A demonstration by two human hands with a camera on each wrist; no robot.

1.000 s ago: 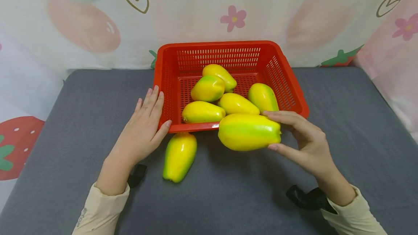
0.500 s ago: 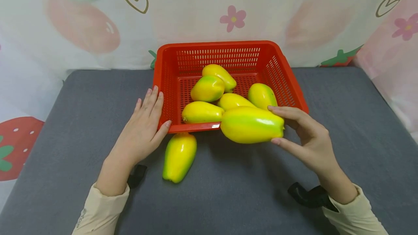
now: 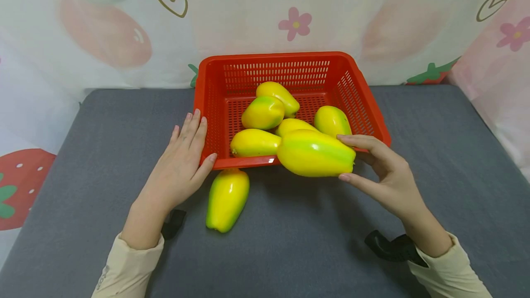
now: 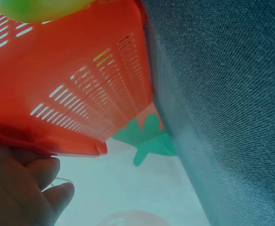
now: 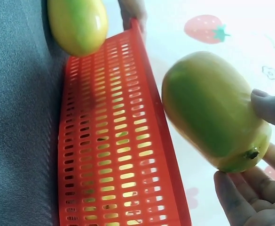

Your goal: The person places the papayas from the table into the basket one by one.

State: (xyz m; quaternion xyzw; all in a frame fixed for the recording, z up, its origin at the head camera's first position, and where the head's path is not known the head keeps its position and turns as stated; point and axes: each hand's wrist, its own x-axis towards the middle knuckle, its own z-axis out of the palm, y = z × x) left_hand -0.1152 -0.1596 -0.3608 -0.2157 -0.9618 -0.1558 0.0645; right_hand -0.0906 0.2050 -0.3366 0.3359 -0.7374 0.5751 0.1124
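Note:
A yellow-green papaya (image 3: 316,153) is pinched at its right end between the thumb and fingers of my right hand (image 3: 383,171). It hangs above the front rim of a red slotted basket (image 3: 244,162), covering part of that rim. In the right wrist view the held papaya (image 5: 212,110) shows its dark stem spot near the thumb and fingers. My left hand (image 3: 175,164) rests with straight fingers along the basket's left side, thumb at the front left corner. Inside the basket lie several papayas (image 3: 262,112), one partly hidden behind the held one.
Another papaya (image 3: 227,200) lies on the grey tabletop (image 3: 281,261) just in front of the basket. Behind the basket hangs a printed fabric backdrop (image 3: 248,17) with fruit and flower pictures. A black strap piece (image 3: 389,246) is worn at the right wrist.
My right hand has carried the papaya slightly up and away from me, further over the basket's front rim, and its right end has tilted down. The left hand has stayed in place.

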